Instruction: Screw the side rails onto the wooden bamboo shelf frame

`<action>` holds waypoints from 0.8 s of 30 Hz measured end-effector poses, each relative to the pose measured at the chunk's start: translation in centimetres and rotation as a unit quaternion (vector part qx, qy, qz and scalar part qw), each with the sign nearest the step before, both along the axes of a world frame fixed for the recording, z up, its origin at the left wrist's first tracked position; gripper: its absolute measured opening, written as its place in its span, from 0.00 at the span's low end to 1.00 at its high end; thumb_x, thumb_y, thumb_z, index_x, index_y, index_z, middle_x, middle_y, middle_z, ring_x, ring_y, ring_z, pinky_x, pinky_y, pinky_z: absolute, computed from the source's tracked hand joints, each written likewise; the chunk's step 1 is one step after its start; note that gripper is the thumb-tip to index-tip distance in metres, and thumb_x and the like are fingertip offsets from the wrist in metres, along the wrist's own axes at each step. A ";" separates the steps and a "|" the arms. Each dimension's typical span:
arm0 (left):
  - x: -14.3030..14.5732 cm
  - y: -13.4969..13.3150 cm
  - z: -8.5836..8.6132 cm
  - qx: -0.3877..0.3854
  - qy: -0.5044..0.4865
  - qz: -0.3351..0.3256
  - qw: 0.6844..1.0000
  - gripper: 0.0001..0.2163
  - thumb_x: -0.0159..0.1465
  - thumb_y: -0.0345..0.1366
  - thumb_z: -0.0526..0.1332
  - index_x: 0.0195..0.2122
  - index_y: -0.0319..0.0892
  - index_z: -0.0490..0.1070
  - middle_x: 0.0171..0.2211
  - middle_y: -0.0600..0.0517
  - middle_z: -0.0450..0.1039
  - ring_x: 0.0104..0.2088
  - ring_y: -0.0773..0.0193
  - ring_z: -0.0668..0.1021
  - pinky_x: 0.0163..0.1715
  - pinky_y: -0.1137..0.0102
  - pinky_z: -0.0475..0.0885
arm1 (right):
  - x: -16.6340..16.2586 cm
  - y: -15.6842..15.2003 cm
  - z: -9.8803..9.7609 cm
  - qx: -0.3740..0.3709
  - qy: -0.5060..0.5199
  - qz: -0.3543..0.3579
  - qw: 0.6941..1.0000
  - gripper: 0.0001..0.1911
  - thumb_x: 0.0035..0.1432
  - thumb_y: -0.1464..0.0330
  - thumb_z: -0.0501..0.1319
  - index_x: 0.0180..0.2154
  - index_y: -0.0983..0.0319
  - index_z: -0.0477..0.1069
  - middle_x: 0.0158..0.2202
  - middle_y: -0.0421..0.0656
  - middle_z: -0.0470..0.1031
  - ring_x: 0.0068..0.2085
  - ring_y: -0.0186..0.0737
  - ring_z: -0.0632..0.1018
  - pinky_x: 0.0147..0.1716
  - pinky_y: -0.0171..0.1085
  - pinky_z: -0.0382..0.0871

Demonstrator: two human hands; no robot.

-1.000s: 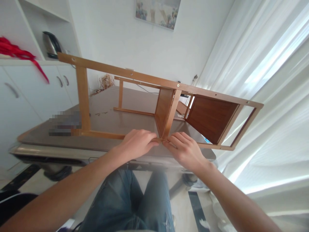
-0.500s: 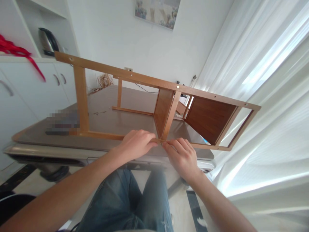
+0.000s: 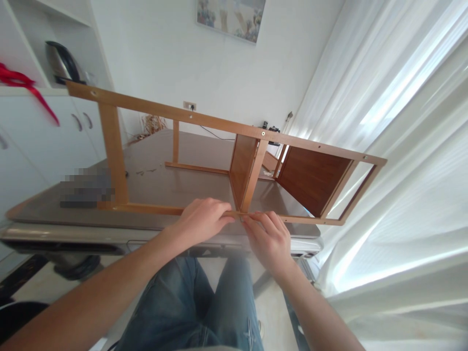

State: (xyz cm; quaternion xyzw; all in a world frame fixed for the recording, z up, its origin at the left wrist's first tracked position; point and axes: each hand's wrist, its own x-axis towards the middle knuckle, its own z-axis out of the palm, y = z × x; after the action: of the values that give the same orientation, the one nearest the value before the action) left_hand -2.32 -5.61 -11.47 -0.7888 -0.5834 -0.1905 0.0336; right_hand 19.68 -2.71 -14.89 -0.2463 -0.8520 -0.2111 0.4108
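A wooden shelf frame (image 3: 219, 126) lies on its side along the near edge of the table (image 3: 204, 190). My left hand (image 3: 204, 219) is wrapped over its lower rail (image 3: 146, 209), just left of where the middle crossbar (image 3: 254, 173) meets it. At that joint the fingertips of my right hand (image 3: 268, 239) are pinched together against the rail; whatever they may hold is too small to make out. Between the frame's sides sit a middle board (image 3: 243, 165) and a darker end board (image 3: 315, 178).
Small loose bits (image 3: 146, 171) lie on the tabletop inside the frame. At the left is a blurred-out patch (image 3: 86, 189). A kettle (image 3: 64, 63) and red ribbon (image 3: 27, 85) are on the cabinet. White curtains (image 3: 395, 195) hang close to the frame's right end.
The view has shifted slightly, so the frame and table appear a little further left. Both hands keep the same places on the lower rail.
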 end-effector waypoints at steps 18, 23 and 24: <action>-0.3 -0.2 -2.0 -0.032 -0.021 0.008 0.999 0.11 0.69 0.47 0.59 0.36 0.50 0.77 0.34 0.53 0.82 0.36 0.54 0.82 0.29 0.66 0.61 | -0.3 -0.6 -3.0 -0.017 0.006 -0.017 1.000 0.09 0.65 0.76 0.64 0.45 0.59 0.77 0.39 0.44 0.80 0.40 0.44 0.75 0.39 0.42 0.69; -0.6 -0.5 -2.9 -0.042 -0.036 -0.017 0.998 0.09 0.69 0.41 0.58 0.37 0.48 0.77 0.35 0.51 0.81 0.36 0.56 0.81 0.31 0.66 0.64 | -0.1 -0.6 -3.5 -0.043 -0.064 -0.032 0.997 0.09 0.66 0.78 0.60 0.41 0.59 0.76 0.39 0.46 0.77 0.39 0.44 0.72 0.39 0.42 0.65; -0.7 -0.5 -3.2 -0.044 -0.037 -0.024 0.998 0.09 0.70 0.41 0.58 0.36 0.48 0.77 0.35 0.51 0.81 0.35 0.57 0.80 0.32 0.66 0.64 | 0.0 -0.5 -3.6 -0.047 -0.073 -0.026 0.996 0.10 0.66 0.79 0.59 0.41 0.60 0.76 0.39 0.46 0.76 0.39 0.44 0.72 0.39 0.42 0.65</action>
State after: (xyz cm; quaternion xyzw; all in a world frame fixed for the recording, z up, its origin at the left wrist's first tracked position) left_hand -2.97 -6.15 -14.63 -0.7958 -0.5727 -0.1948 -0.0274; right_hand 19.63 -3.22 -18.52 -0.2709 -0.8822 -0.1991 0.3297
